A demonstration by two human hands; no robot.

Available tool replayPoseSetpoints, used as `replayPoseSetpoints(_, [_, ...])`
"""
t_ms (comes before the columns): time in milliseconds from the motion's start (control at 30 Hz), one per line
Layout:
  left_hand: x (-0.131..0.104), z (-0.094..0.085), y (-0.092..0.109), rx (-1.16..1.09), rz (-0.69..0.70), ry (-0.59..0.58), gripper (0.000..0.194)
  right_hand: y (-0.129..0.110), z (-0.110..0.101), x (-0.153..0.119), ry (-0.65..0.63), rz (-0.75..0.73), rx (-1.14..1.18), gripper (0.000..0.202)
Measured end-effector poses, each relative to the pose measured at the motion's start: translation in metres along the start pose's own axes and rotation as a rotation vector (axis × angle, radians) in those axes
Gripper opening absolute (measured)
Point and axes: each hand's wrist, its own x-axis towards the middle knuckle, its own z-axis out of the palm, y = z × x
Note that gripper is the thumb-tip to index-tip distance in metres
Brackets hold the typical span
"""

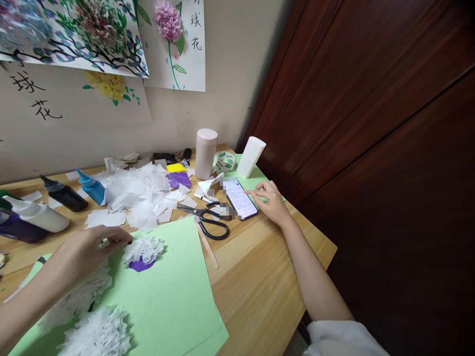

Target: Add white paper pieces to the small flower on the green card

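Okay, so you've got two things going at once. Your left grip (pixel 89 249) is at the edge of the small white ruffled flower (pixel 144 249), which sits on the green sheet (pixel 174 296), left of the scissors (pixel 203 213) and a bit closer to you. Fingertips look bunched, but I honestly can't tell if they're pinching the flower or only touching it. Your right grip (pixel 272 200) holds nothing: index finger out over the screen of the phone (pixel 242 199), just right of the scissors, other fingers loosely curled.

My two cents: go light on the left, at the flower's edge or base, because pressing on top would probably squash those frills. On the right, I'd tap gently with one fingertip so the phone doesn't slide into the scissors.

Texture-wise, the flower looks like thin, crinkly tissue, all crimped layers in a roundish puff, with a flat, smooth purple piece (pixel 141 265) peeking out underneath. The green sheet looks like plain, matte, stiffish paper. Left of and beyond the scissors there's a loose heap of soft white scraps (pixel 139 190), torn-looking and easily scattered I'd guess. The scissors have looped black handles, and a slim, round-ended wooden stick (pixel 208 248) lies on their near side, on the wood-grain surface (pixel 256 267).
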Motion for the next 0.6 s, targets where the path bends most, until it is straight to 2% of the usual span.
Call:
replayPoseSetpoints(33, [0.0,0.001,-0.001,-0.003,0.004,0.007,0.035,-0.003,-0.002,-0.004,-0.018,-0.09,-0.065,0.025])
replayPoseSetpoints(100, [0.001,0.004,-0.003,-0.012,0.003,0.009,0.035,-0.007,0.0,-0.011,-0.042,-0.164,-0.133,0.027])
replayPoseSetpoints(300, [0.004,0.007,-0.009,-0.025,-0.006,0.005,0.033,-0.004,0.016,-0.018,-0.07,-0.17,-0.155,0.028])
replayPoseSetpoints(600, [0.003,0.004,-0.007,-0.023,-0.007,-0.014,0.034,-0.003,0.018,-0.015,-0.13,-0.19,-0.156,0.03])
